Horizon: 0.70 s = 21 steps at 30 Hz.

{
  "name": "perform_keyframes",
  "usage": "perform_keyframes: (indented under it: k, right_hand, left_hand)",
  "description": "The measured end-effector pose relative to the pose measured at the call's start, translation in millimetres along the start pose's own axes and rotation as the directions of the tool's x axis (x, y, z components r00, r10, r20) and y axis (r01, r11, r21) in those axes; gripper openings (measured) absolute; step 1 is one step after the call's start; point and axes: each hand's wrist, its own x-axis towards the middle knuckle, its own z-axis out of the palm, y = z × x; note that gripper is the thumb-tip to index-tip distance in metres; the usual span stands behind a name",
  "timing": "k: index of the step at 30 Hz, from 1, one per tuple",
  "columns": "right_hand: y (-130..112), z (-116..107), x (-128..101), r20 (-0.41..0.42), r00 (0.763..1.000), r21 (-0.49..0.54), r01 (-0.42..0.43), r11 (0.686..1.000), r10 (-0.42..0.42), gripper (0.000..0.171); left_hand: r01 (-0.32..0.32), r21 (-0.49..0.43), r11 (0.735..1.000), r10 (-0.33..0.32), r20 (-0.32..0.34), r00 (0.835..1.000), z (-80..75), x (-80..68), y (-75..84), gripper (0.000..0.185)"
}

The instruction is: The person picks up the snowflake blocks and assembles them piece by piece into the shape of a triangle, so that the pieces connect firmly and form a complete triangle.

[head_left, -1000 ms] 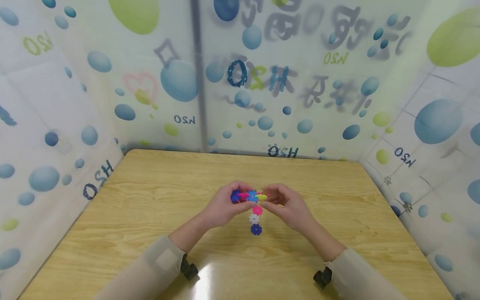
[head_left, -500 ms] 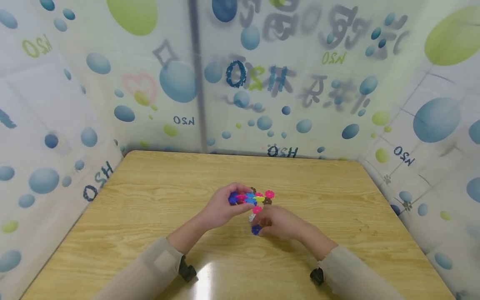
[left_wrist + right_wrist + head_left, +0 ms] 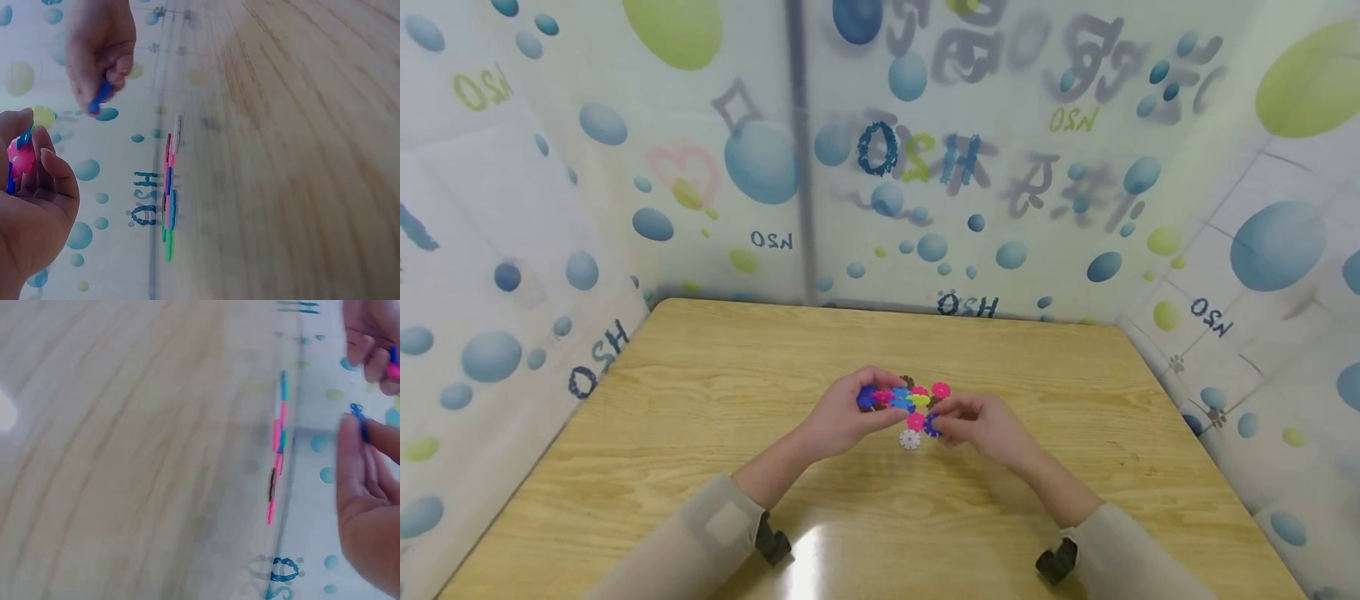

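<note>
In the head view my left hand (image 3: 835, 421) holds a small joined chain of toothed plastic snowflake discs, with a dark blue disc (image 3: 867, 397), a light blue disc (image 3: 901, 399) and a yellow disc (image 3: 919, 401) showing. My right hand (image 3: 992, 429) pinches a single dark blue snowflake disc (image 3: 932, 426) between thumb and fingers, just right of that chain. The right wrist view shows this blue disc (image 3: 359, 419) edge-on at the fingertips, raised above the table. Below the chain lie a white disc (image 3: 910, 439) and a pink disc (image 3: 915, 422).
More loose discs lie flat behind the hands, among them a pink disc (image 3: 941, 390) and a brown disc (image 3: 907, 382). The left wrist view shows several edge-on, including a green disc (image 3: 169, 245). A patterned curtain (image 3: 880, 250) borders the wooden table (image 3: 737, 350).
My right hand left the yellow end of the chain, reached down to the dark blue disc at the front, and lifted it up toward the chain. The left hand stays nearly still.
</note>
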Motion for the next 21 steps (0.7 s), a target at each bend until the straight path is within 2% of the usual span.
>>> perform_keyframes:
  k: [3, 6, 10, 21]
  right_hand:
    - [-4.8, -5.8, -3.0, -0.067, 0.997, 0.236, -0.021, 0.972, 0.038, 0.031]
    - [-11.3, -8.3, -5.6, -0.091, 0.994, 0.341, -0.019, 0.94, 0.053, 0.032]
    - [-17.7, -7.5, -7.1, -0.094, 0.994, 0.376, -0.01, 0.927, 0.049, 0.033]
    - [-17.5, -5.3, -9.7, -0.052, 0.998, 0.399, 0.0, 0.917, 0.023, 0.027]
  left_hand:
    - [-0.01, 0.001, 1.0, 0.01, 0.005, 1.0, 0.5, 1.0, -0.8, 0.036]
    - [-0.015, 0.01, 1.0, 0.015, 0.005, 1.0, 0.8, 1.5, -1.0, 0.037]
    - [-0.013, 0.013, 1.0, 0.013, -0.005, 1.0, 0.6, 0.8, 0.1, 0.037]
    - [0.024, -0.005, 1.0, -0.024, 0.01, 1.0, 1.4, -1.0, -0.6, 0.038]
